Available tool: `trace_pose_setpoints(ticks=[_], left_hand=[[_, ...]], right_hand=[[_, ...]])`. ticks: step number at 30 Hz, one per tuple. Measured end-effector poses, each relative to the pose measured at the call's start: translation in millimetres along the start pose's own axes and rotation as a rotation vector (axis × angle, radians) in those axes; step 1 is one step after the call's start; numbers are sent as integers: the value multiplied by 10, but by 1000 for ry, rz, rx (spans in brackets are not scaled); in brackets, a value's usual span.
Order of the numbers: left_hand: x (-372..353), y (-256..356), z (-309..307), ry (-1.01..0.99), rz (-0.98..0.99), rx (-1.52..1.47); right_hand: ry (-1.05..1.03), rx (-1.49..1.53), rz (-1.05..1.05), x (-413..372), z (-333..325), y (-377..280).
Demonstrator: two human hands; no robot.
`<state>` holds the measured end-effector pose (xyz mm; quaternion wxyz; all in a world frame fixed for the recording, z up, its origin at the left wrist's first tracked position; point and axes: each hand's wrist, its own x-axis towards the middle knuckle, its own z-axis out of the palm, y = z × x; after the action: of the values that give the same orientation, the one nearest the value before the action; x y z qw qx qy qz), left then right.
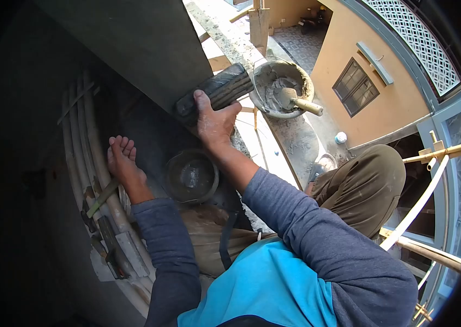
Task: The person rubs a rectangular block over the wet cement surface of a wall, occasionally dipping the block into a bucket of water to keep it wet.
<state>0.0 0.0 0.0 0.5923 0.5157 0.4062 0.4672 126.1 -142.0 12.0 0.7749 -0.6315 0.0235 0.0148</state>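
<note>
My right hand (217, 120) grips a dark, long block-like float (230, 90), its thumb on the near side, held against the lower edge of a grey plastered surface (154, 49). Beside the bamboo poles my left hand (125, 163) is raised with its fingers curled close together; nothing shows in it. Right of the float stands a bucket of wet mortar (279, 70), with a trowel (307, 105) lying across its rim. A dark bucket (192, 177) with some liquid sits between my forearms.
Bamboo poles (97, 147) run down the left, with metal tools (113, 253) lying on them. More bamboo (418, 210) crosses at the right. A small white cup (340, 137) stands beyond my knee. An orange wall with a window (355, 87) is farther off.
</note>
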Motion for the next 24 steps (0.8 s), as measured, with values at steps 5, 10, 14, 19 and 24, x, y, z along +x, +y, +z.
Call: trace_pose_setpoints(ticks=[5,10,14,19,24], left_hand=[[-6,14,2,-101,114,121],[175,-47,-52,-6,246,106],[-46,42,7,26,10,-22],[-35,28,37,11,5,-36],[-57,65,67,3,15,5]], right_hand=[[-264,-144,-462,-463,265,-689],[-269,-103,-586,-529,31,-634],[-22,-55,-89,-94,-290,224],[78,-47,56,128,-121,20],[5,-73,-473,-137,302,-1044]])
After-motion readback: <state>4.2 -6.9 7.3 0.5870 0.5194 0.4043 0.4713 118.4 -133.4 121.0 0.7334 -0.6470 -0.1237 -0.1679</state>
